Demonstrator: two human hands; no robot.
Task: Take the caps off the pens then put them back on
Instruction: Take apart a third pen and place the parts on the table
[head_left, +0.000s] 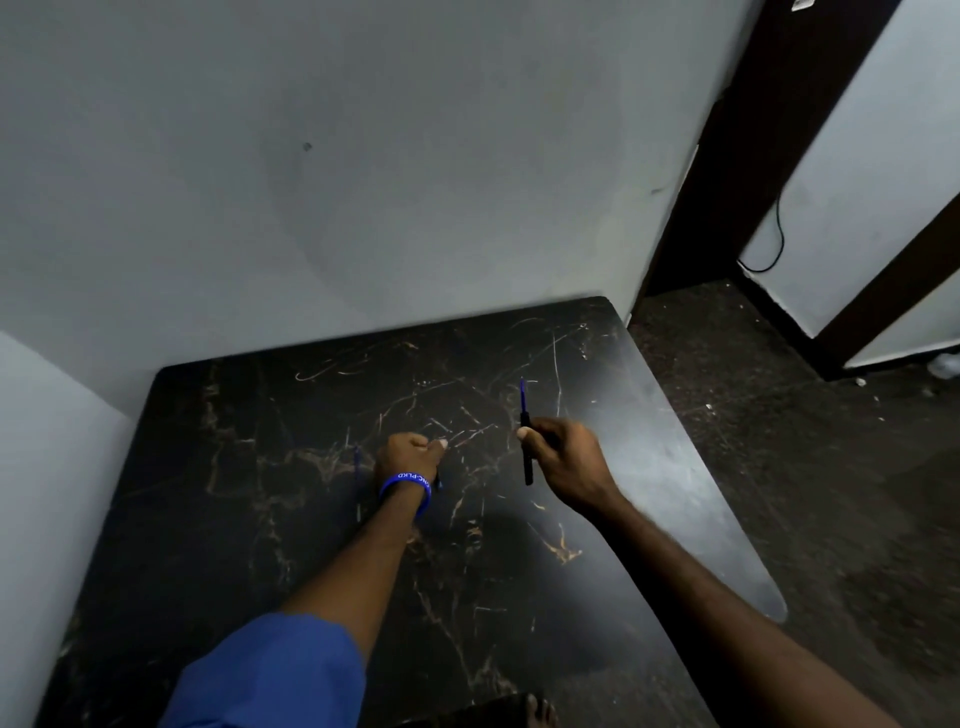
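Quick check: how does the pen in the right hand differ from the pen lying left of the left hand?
The held pen is off the table, gripped mid-barrel by the right hand; the lying pen rests flat, untouched, beside the left hand. The held pen shows sharply, the lying one faintly. Both show blue.

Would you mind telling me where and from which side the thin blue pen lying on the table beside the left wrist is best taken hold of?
Grip the blue pen at mid-barrel, coming from above. It lies flat on the table, pointing away from the person, so fingers should close across it from left and right. The left hand is nearest.
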